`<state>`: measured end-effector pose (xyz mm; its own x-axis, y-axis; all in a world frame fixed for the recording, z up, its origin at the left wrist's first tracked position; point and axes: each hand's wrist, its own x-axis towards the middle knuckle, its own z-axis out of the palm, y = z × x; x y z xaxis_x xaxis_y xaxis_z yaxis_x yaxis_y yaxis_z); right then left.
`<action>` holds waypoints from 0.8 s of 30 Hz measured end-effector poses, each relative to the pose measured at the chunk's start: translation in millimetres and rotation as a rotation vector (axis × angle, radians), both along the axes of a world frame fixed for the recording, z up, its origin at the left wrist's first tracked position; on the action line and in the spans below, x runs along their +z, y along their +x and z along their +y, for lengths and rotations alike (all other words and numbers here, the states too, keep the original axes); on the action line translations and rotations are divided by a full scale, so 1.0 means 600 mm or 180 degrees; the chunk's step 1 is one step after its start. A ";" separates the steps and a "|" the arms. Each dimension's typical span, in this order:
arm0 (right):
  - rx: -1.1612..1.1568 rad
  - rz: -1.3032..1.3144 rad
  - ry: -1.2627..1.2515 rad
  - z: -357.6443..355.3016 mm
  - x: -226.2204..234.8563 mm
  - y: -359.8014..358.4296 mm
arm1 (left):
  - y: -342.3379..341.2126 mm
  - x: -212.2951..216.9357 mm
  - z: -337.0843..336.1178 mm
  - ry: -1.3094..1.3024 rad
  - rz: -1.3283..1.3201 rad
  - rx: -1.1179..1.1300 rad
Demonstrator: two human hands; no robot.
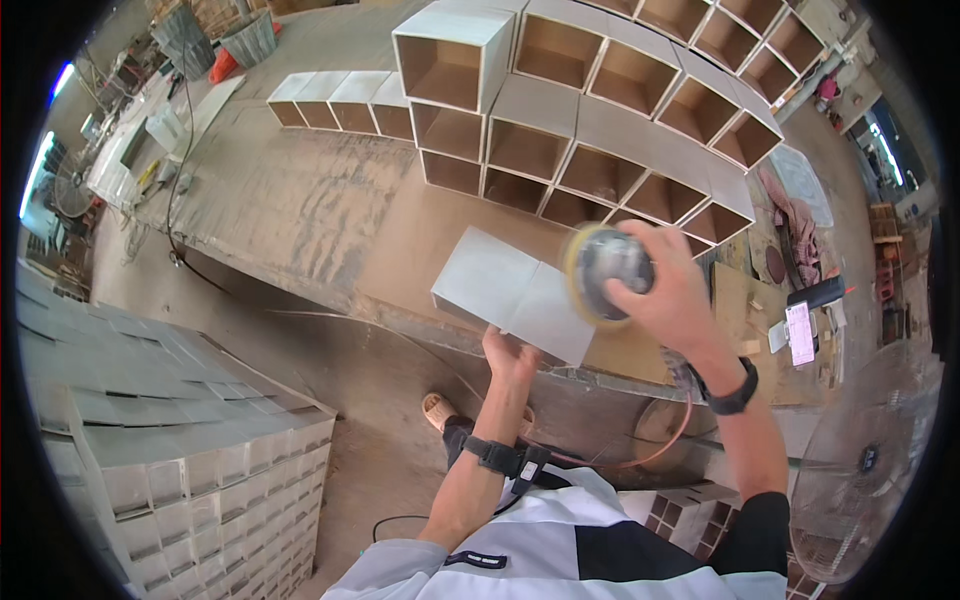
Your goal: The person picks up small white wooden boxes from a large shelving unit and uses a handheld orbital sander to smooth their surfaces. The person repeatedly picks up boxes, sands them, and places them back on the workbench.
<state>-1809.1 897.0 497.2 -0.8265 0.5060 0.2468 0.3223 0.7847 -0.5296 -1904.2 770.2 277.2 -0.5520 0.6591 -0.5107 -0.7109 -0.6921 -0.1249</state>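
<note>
My right hand wraps round the top of a round power sander with a yellowish pad rim. The sander is tilted, its pad side toward the white boxes; whether it touches them I cannot tell. Two pale, smooth-faced boxes lie side by side on the bench, with a seam between them. My left hand grips their near lower edge from below, and its fingertips are hidden under it. A pinkish hose hangs below my right wrist and curves toward my body.
Stacked open white boxes with brown insides line the far side of the bench. Lower left stands a big stack of pale boxes. On the right are a phone and a large fan. A dark cable crosses the bench's left end.
</note>
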 end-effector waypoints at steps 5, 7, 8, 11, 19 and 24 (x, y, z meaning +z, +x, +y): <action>0.0837 -0.0399 0.0265 -0.082 -0.058 -0.133 | 0.002 -0.023 -0.003 0.0193 0.0041 -0.0007; 0.1085 -0.0504 0.0422 -0.100 -0.083 -0.168 | 0.004 -0.007 -0.020 0.0735 0.0110 -0.0031; 0.1194 -0.0501 0.0566 -0.102 -0.093 -0.181 | 0.002 0.017 -0.021 0.0194 0.0040 -0.0106; 0.0896 -0.0591 0.0638 -0.081 -0.106 -0.233 | 0.001 -0.021 0.004 0.0083 -0.0172 -0.0006; 0.1111 -0.0443 0.0786 -0.102 -0.104 -0.223 | -0.006 0.001 0.000 -0.0150 -0.0487 0.0191; 0.0797 -0.0429 0.0757 -0.057 -0.101 -0.235 | -0.004 -0.023 0.000 0.0068 -0.0101 0.0101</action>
